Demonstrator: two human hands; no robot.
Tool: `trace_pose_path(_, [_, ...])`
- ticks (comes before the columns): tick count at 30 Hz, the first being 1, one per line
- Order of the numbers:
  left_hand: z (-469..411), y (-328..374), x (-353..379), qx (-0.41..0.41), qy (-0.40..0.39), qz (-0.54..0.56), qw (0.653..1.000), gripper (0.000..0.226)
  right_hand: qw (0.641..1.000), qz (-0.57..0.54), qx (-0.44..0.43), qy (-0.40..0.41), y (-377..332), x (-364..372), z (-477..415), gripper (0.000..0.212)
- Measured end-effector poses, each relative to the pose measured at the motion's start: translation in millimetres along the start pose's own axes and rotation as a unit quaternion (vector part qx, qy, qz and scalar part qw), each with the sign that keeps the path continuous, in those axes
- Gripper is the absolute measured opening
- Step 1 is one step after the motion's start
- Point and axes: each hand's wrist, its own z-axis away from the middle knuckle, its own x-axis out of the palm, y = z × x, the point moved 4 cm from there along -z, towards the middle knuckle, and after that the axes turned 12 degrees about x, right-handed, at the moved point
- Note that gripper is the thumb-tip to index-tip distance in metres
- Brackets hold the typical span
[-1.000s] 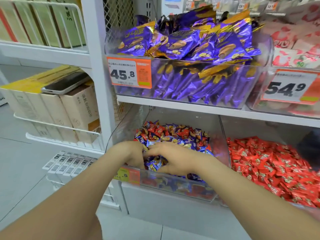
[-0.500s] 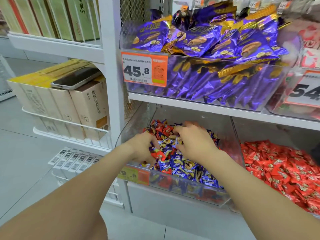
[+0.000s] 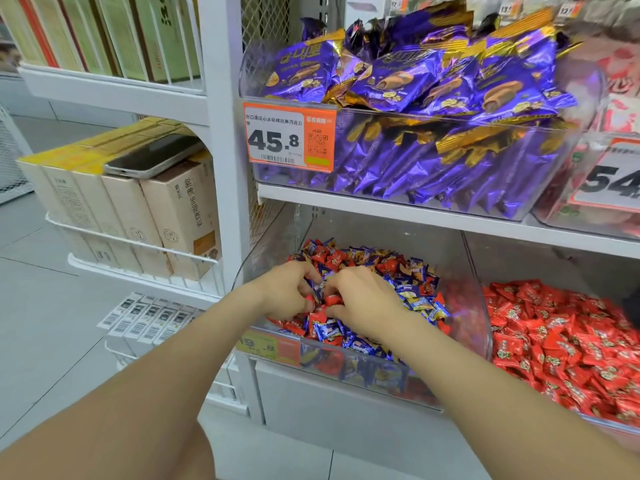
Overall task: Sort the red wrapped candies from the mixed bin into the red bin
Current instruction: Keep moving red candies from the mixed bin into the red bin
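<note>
In the mixed bin (image 3: 468, 308), the right hand (image 3: 363, 303) pinches a red candy (image 3: 332, 300); the left hand (image 3: 287, 289) curls into the pile, its hold I cannot tell. Blue candies (image 3: 419, 303) crowd close — one could ride along into the red bin (image 3: 602, 421), just right.

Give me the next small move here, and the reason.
Probably lift the right hand out of the mixed bin and carry its red candy to the red bin. Its fingers look pinched on that candy, close by the left hand, and the red bin stands just to the right.
</note>
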Motion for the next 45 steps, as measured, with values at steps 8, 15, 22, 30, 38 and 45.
trace_pose_path(8, [4.8,7.1,-3.8,-0.038,0.057,0.131,0.989,0.041,0.991,-0.113,0.04,0.055,13.2,-31.3,-1.2,0.03])
trace_pose_path(15, [12.6,12.5,-7.6,-0.113,0.102,0.265,0.952,0.029,0.996,-0.075,-0.005,-0.046,-3.9,-15.8,7.9,0.008])
trace_pose_path(22, [-0.9,-5.8,0.8,-0.03,0.012,-0.078,0.996,0.008,0.977,0.186,0.022,0.104,-8.2,-12.7,-3.9,0.028])
trace_pose_path(30, [-2.2,-7.1,12.0,-0.036,-0.099,-0.16,0.981,0.05,0.975,-0.004,-0.127,-0.181,-3.8,-5.3,13.3,0.027])
trace_pose_path(38, [-4.6,-1.0,18.4,-0.016,-0.124,-0.215,0.969,0.041,0.976,0.105,-0.148,-0.117,-10.0,10.2,7.1,0.032])
trace_pose_path(45, [2.5,-1.4,-3.7,-0.02,-0.052,-0.129,0.99,0.042,0.989,-0.046,-0.093,-0.105,11.7,-19.4,6.5,0.021])
